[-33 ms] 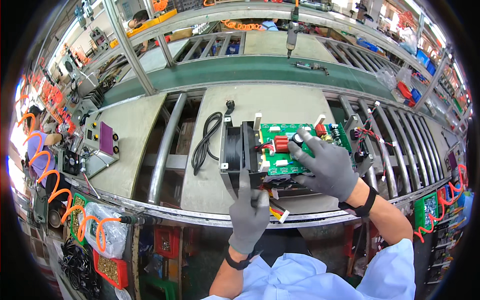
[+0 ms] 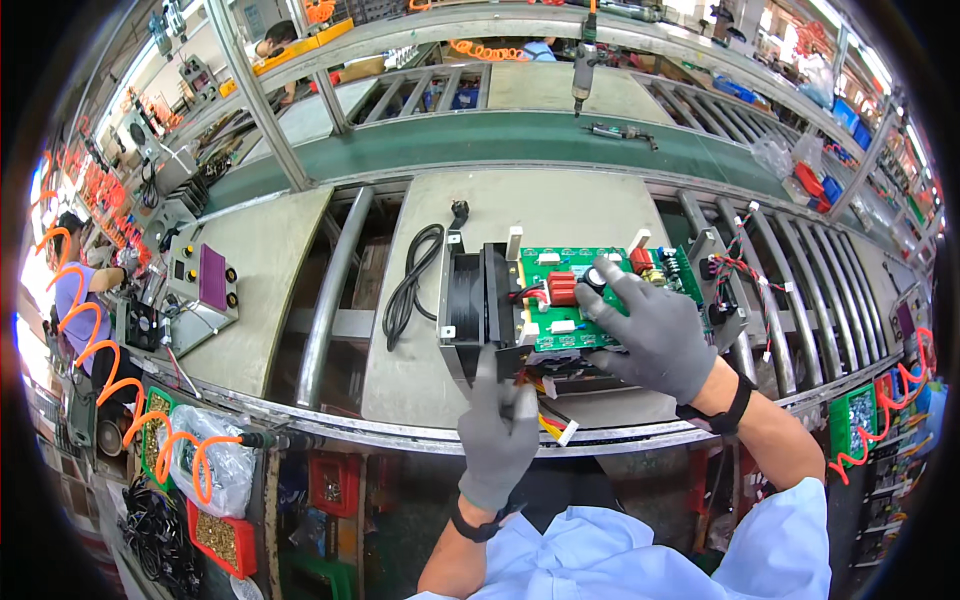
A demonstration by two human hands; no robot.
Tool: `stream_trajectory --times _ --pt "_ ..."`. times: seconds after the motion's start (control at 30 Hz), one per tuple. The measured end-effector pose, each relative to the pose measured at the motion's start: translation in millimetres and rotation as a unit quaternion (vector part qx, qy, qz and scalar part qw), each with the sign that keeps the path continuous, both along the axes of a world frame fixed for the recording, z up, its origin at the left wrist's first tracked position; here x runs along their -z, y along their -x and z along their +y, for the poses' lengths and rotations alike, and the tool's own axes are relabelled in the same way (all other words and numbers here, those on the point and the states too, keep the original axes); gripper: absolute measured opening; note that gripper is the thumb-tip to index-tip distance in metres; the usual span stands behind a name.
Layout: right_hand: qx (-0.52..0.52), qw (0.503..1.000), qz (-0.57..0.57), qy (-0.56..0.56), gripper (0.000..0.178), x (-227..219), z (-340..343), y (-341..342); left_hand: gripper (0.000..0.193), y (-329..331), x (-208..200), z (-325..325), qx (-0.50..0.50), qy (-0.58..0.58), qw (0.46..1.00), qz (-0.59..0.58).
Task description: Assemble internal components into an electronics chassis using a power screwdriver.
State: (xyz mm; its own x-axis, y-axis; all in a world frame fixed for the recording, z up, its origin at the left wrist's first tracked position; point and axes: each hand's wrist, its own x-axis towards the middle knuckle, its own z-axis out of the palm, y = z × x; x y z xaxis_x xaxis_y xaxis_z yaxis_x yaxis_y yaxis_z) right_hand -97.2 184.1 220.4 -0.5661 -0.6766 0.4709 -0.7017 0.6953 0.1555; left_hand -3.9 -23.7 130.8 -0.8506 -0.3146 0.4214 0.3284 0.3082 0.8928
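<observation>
My left hand [image 2: 497, 435], in a grey glove, has its index finger stretched up to the lower front edge of the black fan [image 2: 467, 300]. Its thumb stands apart, and I see nothing in its grip. Spread over the right part of the green circuit board [image 2: 545, 312] are the fingers of my gloved right hand [image 2: 655, 335]. This board lies on top of the open electronic unit, with red blocks [image 2: 561, 289] and a round black capacitor on it. Beside my left hand, a wire bundle with a white connector [image 2: 568, 433] hangs from the unit's front.
The unit sits on a pale board [image 2: 415, 385] on a roller conveyor [image 2: 815, 290]. A coiled black power cord [image 2: 400, 300] lies left of it. Farther left is another unit with a purple panel [image 2: 212, 275]. A screwdriver [image 2: 583, 75] hangs overhead. One person works at far left.
My left index finger has moved down very slightly along the fan's front edge. The right hand and the unit look the same.
</observation>
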Motion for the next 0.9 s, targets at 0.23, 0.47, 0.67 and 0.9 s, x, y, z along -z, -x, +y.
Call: stream_trajectory --times 0.23,0.47,0.67,0.9 --pt "0.008 1.000 -0.016 -0.019 0.082 1 -5 -2 0.020 -9 80 -8 -0.043 0.214 0.964 -0.152" --pt "0.002 1.000 -0.020 -0.020 0.082 -2 -8 4 0.022 -33 110 -10 -0.081 0.142 0.974 -0.156" --pt "0.000 1.000 0.011 0.008 0.083 11 -12 -9 0.022 -8 111 -36 -0.066 0.250 0.961 -0.102" --pt "0.005 0.999 -0.045 -0.025 0.077 1 -28 -2 0.020 9 108 -43 -0.098 0.326 0.931 -0.132"
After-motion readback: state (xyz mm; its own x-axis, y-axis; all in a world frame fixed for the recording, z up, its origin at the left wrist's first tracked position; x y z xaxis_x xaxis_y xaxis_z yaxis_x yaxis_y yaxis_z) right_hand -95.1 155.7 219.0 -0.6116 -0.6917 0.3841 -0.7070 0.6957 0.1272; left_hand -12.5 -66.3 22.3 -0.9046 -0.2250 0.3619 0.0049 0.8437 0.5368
